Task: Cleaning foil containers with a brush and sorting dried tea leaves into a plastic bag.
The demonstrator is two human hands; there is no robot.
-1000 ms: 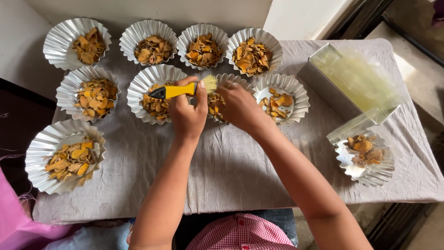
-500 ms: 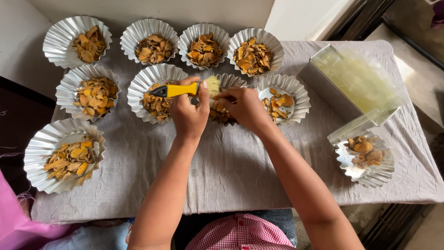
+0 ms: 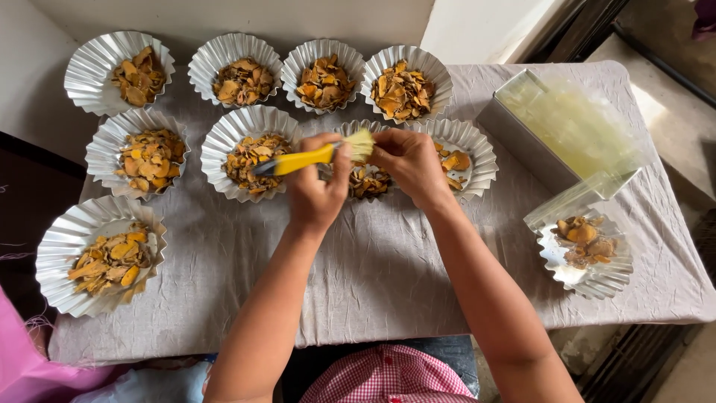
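My left hand grips a yellow-handled brush with pale bristles that point right. My right hand meets the bristles with its fingers pinched together; whether they hold a small orange slice I cannot tell. Both hands hover over a fluted foil dish of dried orange-brown slices in the middle row, partly hidden by them. Another foil dish with slices lies just left of the brush handle, and one lies right of my right hand.
Several more foil dishes of slices sit along the back and at the left. A metal box with clear plastic stands at the right, with a foil dish near it. A grey cloth covers the table.
My left hand has tilted the brush and shifted it right. My right hand has risen from the dish up to the bristles.
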